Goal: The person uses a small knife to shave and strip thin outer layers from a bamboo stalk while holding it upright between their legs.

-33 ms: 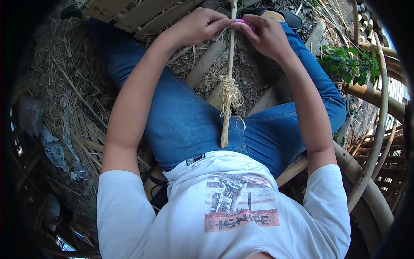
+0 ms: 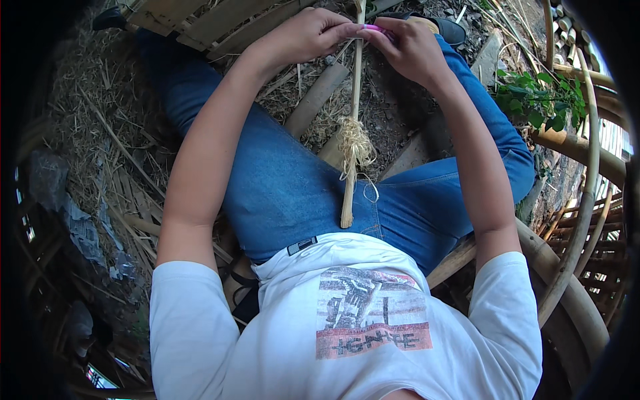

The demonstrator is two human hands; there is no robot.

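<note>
A long, pale bamboo strip [image 2: 355,93] runs away from my lap, its near end lying against my jeans. Partway along it, a bunch of curled shavings [image 2: 357,143] clings to the strip. Across its far part, my right hand [image 2: 412,52] is closed on a slim pink-purple object [image 2: 375,28]; its fingers hide most of it, so its kind is unclear. My left hand [image 2: 308,37] meets it from the other side of the strip, thumb and fingers pinched together. What lies between those left fingertips is too small to make out.
My legs in blue jeans [image 2: 280,173] spread to both sides of the strip. Bamboo slats [image 2: 230,30] stand at the far left. Dry straw [image 2: 127,113] and crumpled plastic [image 2: 83,230] lie at left. Curved bamboo poles [image 2: 590,167] and a leafy plant [image 2: 543,97] are at right.
Both hands have shifted very slightly, the left one a little upward in the picture. The strip and the shavings stay in place.
</note>
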